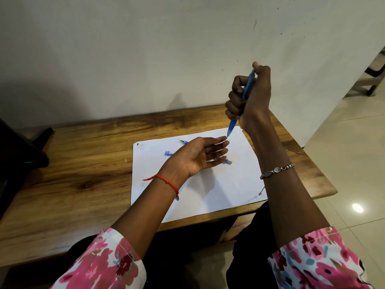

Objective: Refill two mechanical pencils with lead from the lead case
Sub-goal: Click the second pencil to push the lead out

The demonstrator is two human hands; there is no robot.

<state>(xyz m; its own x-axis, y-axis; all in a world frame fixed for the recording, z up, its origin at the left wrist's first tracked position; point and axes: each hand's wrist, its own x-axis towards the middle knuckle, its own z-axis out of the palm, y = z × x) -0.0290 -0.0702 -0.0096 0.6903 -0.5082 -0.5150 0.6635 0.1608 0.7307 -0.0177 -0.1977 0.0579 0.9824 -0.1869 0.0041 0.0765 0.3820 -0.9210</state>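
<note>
Nearest the camera, two pink floral fabric sleeves are seen, the left sleeve [100,263] and the right sleeve [316,259], with bare forearms reaching forward over a table.

The left hand [200,155] is held palm up just above a white paper sheet [229,184], its fingers straight, close together and empty. A red thread bracelet [166,180] is worn at that wrist. To its right and higher, the right hand [250,94] is closed in a fist round a blue plastic mechanical pencil [232,126], with the thumb laid over the top end. This pencil is held nearly upright, tip down, and the tip hangs just above the left fingertips. A beaded metal bracelet [277,170] is worn at the right wrist.

It is judged that lead is being clicked out and checked over the open palm, so the tip must be kept pointing at those fingers.

On the paper, beyond the left hand, a small blue rectangular lead case [169,152] lies flat. Just right of it a second blue mechanical pencil [183,141] lies slanted, mostly hidden under the hand.

The paper rests on a brown wooden table [83,163]. A dark object [20,151] is cut off at the left edge. Behind is a plain pale wall [145,49]; at the right, a glossy cream tiled floor [354,163].
</note>
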